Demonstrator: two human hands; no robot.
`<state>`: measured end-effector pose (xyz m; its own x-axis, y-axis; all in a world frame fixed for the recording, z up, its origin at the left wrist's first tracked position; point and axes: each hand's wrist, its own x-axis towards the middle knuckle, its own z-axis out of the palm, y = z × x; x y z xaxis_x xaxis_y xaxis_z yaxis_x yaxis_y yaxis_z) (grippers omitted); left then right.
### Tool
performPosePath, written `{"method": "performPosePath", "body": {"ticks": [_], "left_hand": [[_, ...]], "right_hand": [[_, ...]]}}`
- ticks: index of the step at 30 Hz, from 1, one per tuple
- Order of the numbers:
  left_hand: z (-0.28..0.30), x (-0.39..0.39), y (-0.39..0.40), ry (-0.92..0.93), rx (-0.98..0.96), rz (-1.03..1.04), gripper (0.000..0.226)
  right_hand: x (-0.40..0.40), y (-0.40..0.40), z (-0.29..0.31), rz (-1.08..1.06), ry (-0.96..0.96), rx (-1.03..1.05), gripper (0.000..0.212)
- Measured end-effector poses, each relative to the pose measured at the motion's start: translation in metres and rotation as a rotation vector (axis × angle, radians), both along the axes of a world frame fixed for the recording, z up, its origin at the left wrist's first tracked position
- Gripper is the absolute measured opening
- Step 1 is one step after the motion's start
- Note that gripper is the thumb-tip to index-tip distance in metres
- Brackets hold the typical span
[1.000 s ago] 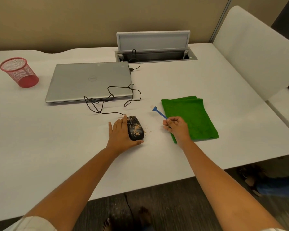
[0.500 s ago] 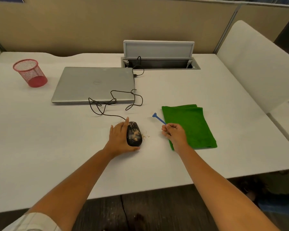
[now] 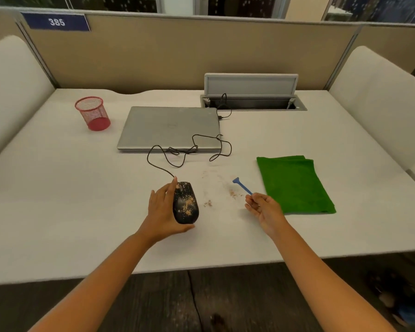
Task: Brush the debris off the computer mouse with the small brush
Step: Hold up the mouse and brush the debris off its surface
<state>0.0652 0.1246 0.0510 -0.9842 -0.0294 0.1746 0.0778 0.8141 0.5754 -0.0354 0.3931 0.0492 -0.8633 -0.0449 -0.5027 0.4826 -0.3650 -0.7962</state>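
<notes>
The black corded computer mouse (image 3: 185, 202), speckled with tan debris, sits on the white bench (image 3: 58, 200), gripped along its left side by the left hand (image 3: 162, 210). Right of the mouse, the right hand (image 3: 264, 210) pinches a small blue brush (image 3: 241, 185); beyond lies a folded green cloth (image 3: 295, 184).

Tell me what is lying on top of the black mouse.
Tan crumbs of debris are scattered over the top of the mouse. The left hand cups its left side, with a fingertip on the front, so that side is hidden. Nothing else lies on it.
</notes>
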Motion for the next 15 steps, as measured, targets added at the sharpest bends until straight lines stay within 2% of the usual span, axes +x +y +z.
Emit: {"method": "performPosePath", "body": {"ticks": [6, 15], "left_hand": [[0.009, 0.039, -0.021, 0.023, -0.010, 0.013, 0.123], [0.015, 0.090, -0.032, 0.021, -0.015, 0.004, 0.126]], "right_hand": [[0.032, -0.031, 0.025, 0.040, 0.037, -0.028, 0.003], [0.087, -0.080, 0.055, 0.115, 0.036, -0.150, 0.008]]}}
